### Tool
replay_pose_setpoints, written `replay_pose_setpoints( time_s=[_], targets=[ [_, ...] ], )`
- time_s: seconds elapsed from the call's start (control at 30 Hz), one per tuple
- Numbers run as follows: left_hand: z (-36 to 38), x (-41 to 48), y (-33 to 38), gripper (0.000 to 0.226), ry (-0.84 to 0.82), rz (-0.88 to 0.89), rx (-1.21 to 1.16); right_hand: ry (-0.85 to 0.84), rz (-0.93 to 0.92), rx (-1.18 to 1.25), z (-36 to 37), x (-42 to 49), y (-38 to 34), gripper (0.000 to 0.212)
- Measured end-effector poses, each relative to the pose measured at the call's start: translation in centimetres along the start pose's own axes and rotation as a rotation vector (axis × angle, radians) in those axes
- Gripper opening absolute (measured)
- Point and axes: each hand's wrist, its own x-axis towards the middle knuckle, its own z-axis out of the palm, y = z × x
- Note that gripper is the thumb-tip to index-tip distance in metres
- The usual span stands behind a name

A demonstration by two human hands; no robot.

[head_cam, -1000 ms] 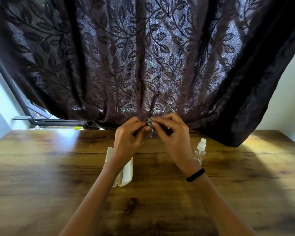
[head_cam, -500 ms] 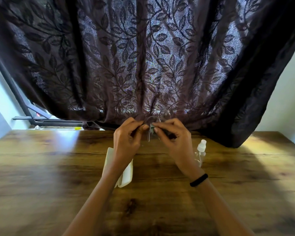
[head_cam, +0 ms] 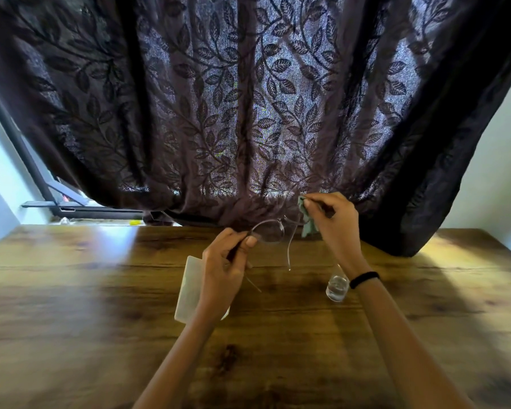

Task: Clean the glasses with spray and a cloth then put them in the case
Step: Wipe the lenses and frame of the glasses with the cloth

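Observation:
My left hand (head_cam: pixel 227 267) pinches the thin-framed glasses (head_cam: pixel 270 231) by the left end of the frame, holding them above the wooden table (head_cam: pixel 101 305); one temple arm hangs down. My right hand (head_cam: pixel 334 219) holds a small grey-green cloth (head_cam: pixel 307 224) pinched between thumb and fingers, at the right lens of the glasses. A pale, open glasses case (head_cam: pixel 189 287) lies on the table under my left wrist, partly hidden. A small clear spray bottle (head_cam: pixel 337 286) stands behind my right wrist, its top hidden.
A dark leaf-patterned curtain (head_cam: pixel 248 113) hangs over the table's far edge just behind my hands. A window frame (head_cam: pixel 80 211) shows at the far left. Bare wood lies to the left and right of my arms.
My hands, close together a second ago, have drawn apart. The right hand moved right and up with the cloth, and the glasses now hang open from the left hand.

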Motion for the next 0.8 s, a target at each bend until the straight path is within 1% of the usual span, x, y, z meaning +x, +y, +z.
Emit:
replay_pose_setpoints(
  time_s=[0.13,0.27,0.4,0.5,0.67,0.8],
  targets=[
    [0.2,-0.4,-0.1,0.016,0.018,-0.002,-0.008,-0.088,-0.002,-0.034,0.8,0.5,0.2,0.013],
    [0.2,-0.3,-0.2,0.018,0.055,-0.009,-0.022,-0.131,-0.06,0.002,1.3,-0.3,-0.8,0.012],
    [0.2,-0.2,-0.2,0.014,0.069,0.003,-0.014,-0.193,-0.112,0.053,2.0,-1.6,-1.6,0.015],
    [0.1,-0.2,0.0,0.012,0.063,0.014,-0.002,-0.169,-0.09,0.067,1.9,-1.2,-1.0,0.014],
    [0.1,-0.2,0.4,0.01,0.039,0.027,-0.018,-0.152,0.039,0.079,1.5,0.0,0.4,0.011],
    [0.3,0.0,0.4,0.011,0.047,0.022,-0.027,-0.109,0.014,0.136,2.0,-0.5,0.0,0.012]
  ],
)
